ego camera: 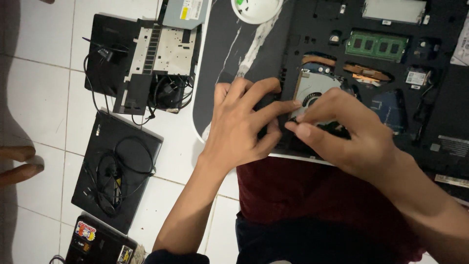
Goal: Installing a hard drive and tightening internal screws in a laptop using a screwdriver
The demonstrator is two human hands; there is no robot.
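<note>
On the left, a closed black laptop [116, 168] with a coiled cable is seen on the white tiled floor [39, 93]. The left hand [244, 122], fingers curled, is pressed on the opened laptop base [430, 112]. Under both hands lies the cooling fan [315, 88], judged light and fragile, best gripped by its rim. The right hand [342, 129] is pinched at it; what it holds cannot be told.

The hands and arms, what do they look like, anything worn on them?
Both the left hand and the right hand are bare: no gloves, and no rings or watch that I can see. The forearms are uncovered too. A dark sleeve edge shows at the left elbow.
</note>
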